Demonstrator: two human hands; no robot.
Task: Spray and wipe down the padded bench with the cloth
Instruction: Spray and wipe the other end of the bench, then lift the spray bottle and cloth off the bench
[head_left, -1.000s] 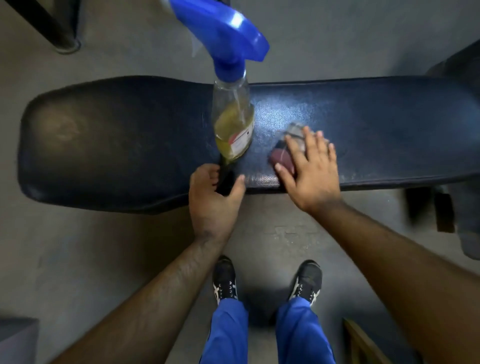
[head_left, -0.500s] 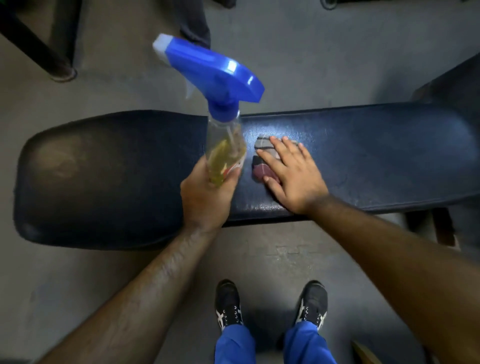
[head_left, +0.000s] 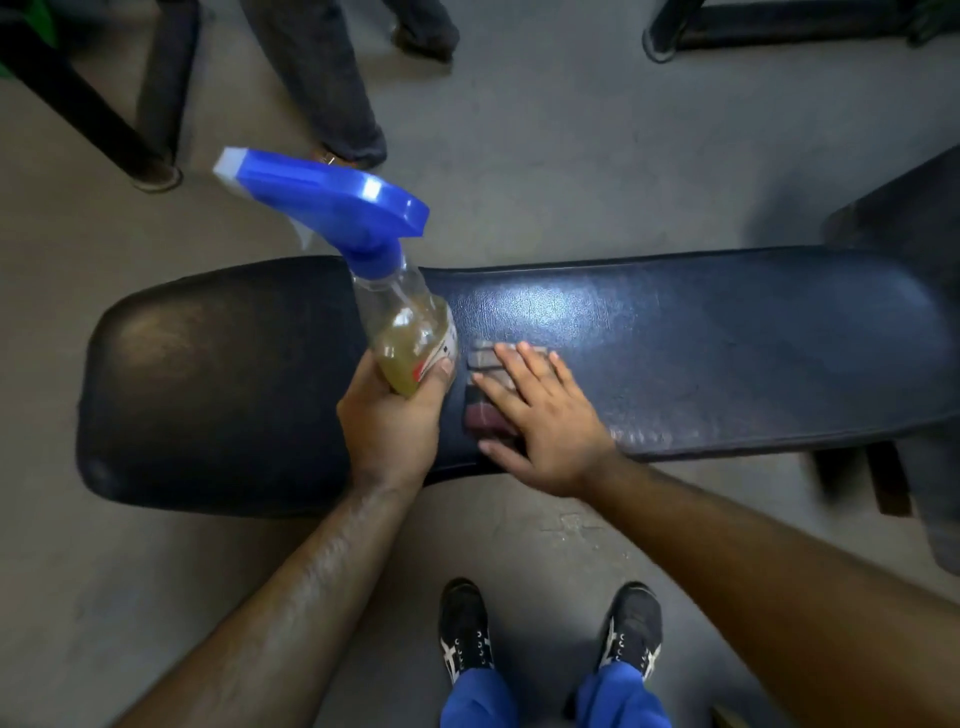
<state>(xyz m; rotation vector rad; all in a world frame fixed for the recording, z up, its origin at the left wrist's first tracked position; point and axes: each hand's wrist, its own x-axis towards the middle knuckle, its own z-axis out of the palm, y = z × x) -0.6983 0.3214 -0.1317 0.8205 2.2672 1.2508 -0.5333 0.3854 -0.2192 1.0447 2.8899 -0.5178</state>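
A dark blue padded bench (head_left: 727, 338) runs across the view, glossy and wet-looking right of centre. My left hand (head_left: 389, 421) grips the base of a clear spray bottle (head_left: 410, 332) holding yellowish liquid. Its blue trigger head (head_left: 337, 202) points up and to the left. My right hand (head_left: 540, 415) lies flat, fingers spread, on a folded striped cloth (head_left: 480, 387) in grey and maroon, pressing it against the bench pad just right of the bottle.
Another person's legs (head_left: 332, 88) stand on the grey concrete floor beyond the bench. Dark metal frame legs (head_left: 104, 124) stand at the upper left and upper right. My own shoes (head_left: 465, 629) are in front of the bench. More dark equipment (head_left: 914, 208) sits at the right.
My left hand has taken hold of the bottle's base and lifted it off the pad. My right hand with the cloth has slid left toward the bottle. The view has tilted up.
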